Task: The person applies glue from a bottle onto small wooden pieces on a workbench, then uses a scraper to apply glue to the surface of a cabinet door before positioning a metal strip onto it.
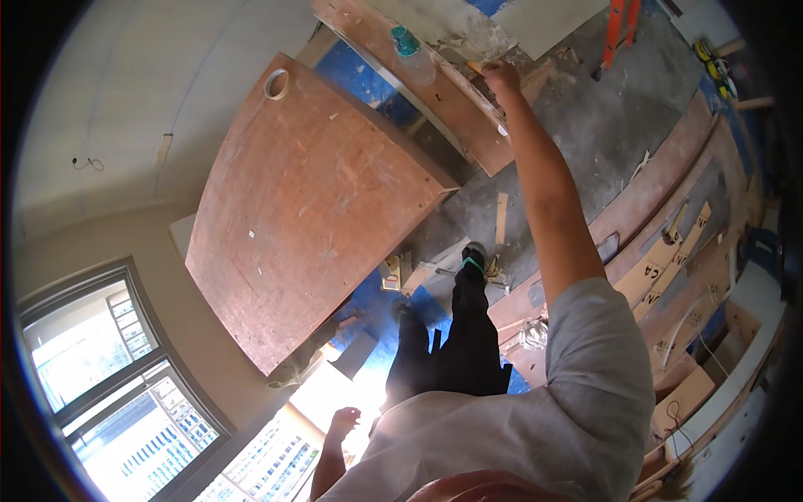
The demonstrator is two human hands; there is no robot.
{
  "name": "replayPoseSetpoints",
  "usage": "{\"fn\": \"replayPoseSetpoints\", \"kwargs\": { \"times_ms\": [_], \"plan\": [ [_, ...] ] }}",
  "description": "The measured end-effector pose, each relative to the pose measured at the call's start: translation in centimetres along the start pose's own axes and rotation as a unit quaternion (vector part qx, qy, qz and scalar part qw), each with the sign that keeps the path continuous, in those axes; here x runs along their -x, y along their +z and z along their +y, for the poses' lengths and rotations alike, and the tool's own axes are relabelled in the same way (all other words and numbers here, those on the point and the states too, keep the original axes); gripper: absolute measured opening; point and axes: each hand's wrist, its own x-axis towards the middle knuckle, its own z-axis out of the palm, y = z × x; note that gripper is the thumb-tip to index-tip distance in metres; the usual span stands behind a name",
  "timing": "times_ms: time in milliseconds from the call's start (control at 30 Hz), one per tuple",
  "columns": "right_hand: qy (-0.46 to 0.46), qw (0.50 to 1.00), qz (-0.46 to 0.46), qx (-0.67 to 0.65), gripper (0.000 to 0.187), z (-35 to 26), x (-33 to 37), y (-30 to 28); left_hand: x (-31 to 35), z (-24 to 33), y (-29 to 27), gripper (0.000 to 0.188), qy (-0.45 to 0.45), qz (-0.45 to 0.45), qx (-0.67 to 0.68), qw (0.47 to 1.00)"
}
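Note:
My right arm stretches far forward, and my right hand (pixel 500 77) is closed at the edge of a long wooden board (pixel 489 151). From its fingers sticks a small yellow-orange piece, too small to name. To the left of that hand, a clear plastic bottle (pixel 416 65) with a teal cap (pixel 405 40) is on the board. My left hand (pixel 345 420) hangs low by my side against the bright window light, fingers loosely bent and slightly apart, with nothing seen in them.
A large plywood-topped surface (pixel 309 201) fills the left, with a tape roll (pixel 277 84) on it. Orange ladder legs (pixel 619 33) stand at the far right. Wood strips (pixel 501 219) and blue sheeting (pixel 368 305) lie around my feet. Curved wooden panels (pixel 644 188) lie on the right.

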Motion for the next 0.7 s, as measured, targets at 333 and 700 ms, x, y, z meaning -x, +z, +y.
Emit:
{"fn": "replayPoseSetpoints", "kwargs": {
  "times_ms": [333,700],
  "plan": [
    [-0.486,0.864,0.132,-0.015,0.038,-14.2,32.1,-12.2,1.9,27.2,12.2,0.018,0.464,-0.009,-0.116,0.878],
    [-0.528,0.795,-0.298,-0.034,0.033,-19.4,54.7,-5.5,8.2,33.9,12.7,0.023,0.432,-0.11,0.436,0.782]
  ]
}}
